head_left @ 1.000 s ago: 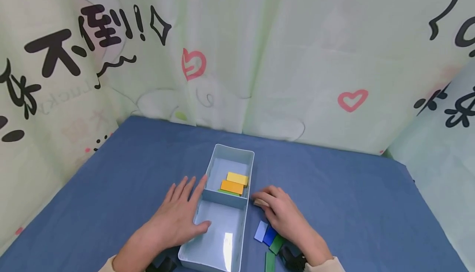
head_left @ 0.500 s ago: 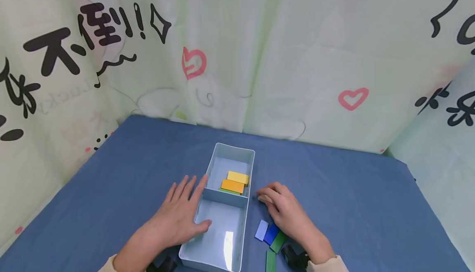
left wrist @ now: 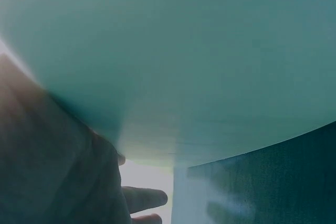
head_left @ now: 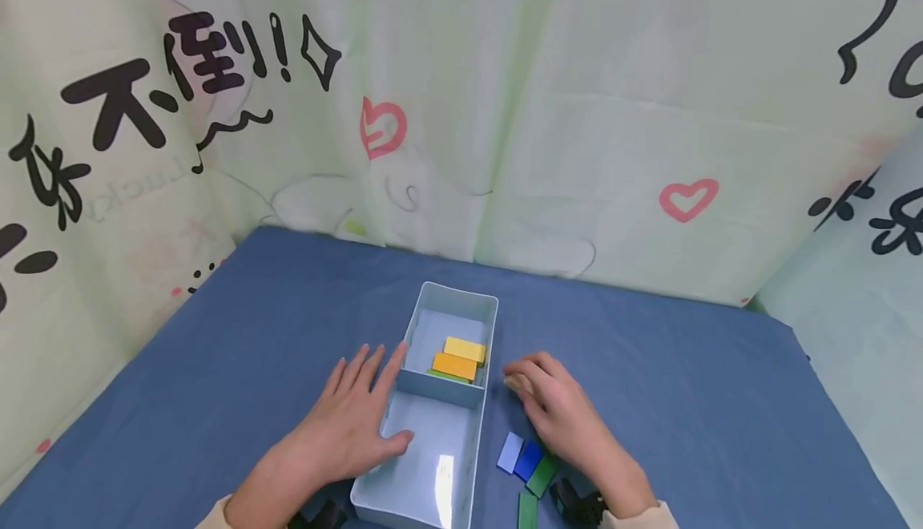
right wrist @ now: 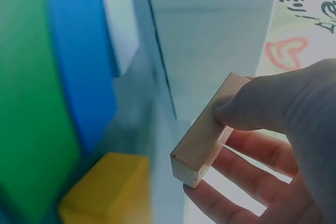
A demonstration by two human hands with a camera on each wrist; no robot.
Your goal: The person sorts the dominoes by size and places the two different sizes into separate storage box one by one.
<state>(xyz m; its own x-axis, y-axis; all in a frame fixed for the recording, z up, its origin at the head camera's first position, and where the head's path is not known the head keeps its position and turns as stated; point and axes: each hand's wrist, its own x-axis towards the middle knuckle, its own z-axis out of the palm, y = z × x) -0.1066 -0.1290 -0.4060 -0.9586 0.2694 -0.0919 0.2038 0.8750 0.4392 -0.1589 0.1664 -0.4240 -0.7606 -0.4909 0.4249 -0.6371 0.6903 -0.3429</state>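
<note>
My left hand (head_left: pixel 353 425) lies with fingers spread along the left side of a pale blue two-part box (head_left: pixel 404 497), the thumb reaching over its near compartment. In the left wrist view the box's outer wall (left wrist: pixel 210 66) fills most of the picture beside the hand. Just right of the box, my right hand (head_left: pixel 566 409) pinches a plain wooden block (right wrist: pixel 207 132) between thumb and fingers. Two yellow-orange blocks (head_left: pixel 456 366) and a green one lie in the far compartment, against the divider.
Near my right wrist lie a light blue block (head_left: pixel 509 453), a dark blue block (head_left: pixel 529 461) and two green blocks (head_left: pixel 541 475). A yellow block (right wrist: pixel 107 190) shows in the right wrist view. Printed curtains (head_left: pixel 613 128) hang behind the blue-covered table (head_left: pixel 649 369).
My right hand has shifted slightly right, away from the box, still holding the wooden block. The left hand keeps its place at the box.
</note>
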